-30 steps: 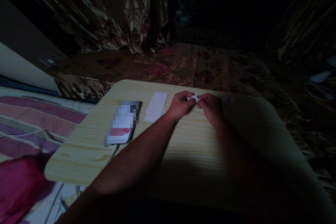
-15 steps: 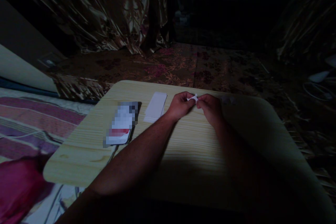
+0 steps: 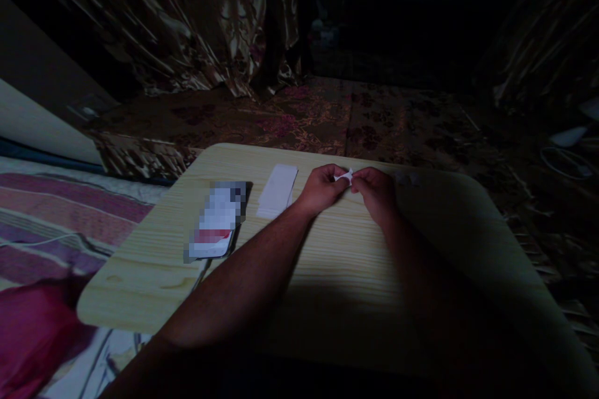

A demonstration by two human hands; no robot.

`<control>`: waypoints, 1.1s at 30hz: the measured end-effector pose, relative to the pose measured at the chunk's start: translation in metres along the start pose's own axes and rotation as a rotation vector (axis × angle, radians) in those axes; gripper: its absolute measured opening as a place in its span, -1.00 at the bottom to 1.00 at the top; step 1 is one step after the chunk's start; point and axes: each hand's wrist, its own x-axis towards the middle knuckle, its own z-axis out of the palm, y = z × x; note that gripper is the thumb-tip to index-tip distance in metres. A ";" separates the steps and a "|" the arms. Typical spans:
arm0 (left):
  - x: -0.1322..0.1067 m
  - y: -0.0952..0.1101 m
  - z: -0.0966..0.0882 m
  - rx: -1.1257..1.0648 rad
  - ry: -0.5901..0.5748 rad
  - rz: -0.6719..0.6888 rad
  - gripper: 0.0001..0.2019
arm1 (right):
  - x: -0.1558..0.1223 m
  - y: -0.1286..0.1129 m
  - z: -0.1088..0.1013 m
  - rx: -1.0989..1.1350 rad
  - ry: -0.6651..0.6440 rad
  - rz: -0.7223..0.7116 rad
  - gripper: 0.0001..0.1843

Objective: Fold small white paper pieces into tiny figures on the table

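Note:
Between my two hands, above the far part of the wooden table [image 3: 346, 243], is a small folded piece of white paper [image 3: 345, 177]. My left hand [image 3: 322, 187] pinches it from the left, thumb on top. From the right, the fingertips of my right hand [image 3: 374, 190] are closed on its other side. Much of the paper is hidden by the fingers, so its exact shape is unclear. Left of my hands lies a stack of white paper strips [image 3: 278, 188], slightly fanned at its near end.
A blurred-out phone [image 3: 218, 221] lies on the table's left side, with a cable at its near end. Small pale pieces [image 3: 407, 179] sit in shadow right of my right hand. A striped bed cover [image 3: 60, 218] is at the left; patterned curtains [image 3: 224, 19] hang behind.
Both hands stay in nearly the same place. The white paper between the fingertips has shifted very slightly, and its top point looks a little different.

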 end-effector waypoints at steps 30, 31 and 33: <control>-0.001 0.000 -0.001 -0.014 -0.020 -0.008 -0.79 | 0.002 0.003 0.000 -0.102 0.011 -0.039 -0.82; -0.001 -0.001 -0.001 -0.012 -0.022 -0.001 -0.80 | 0.002 0.004 0.000 -0.113 0.012 -0.042 -0.82; 0.000 -0.001 -0.001 -0.009 -0.023 0.010 -0.81 | 0.002 0.004 0.001 -0.133 0.018 -0.047 -0.82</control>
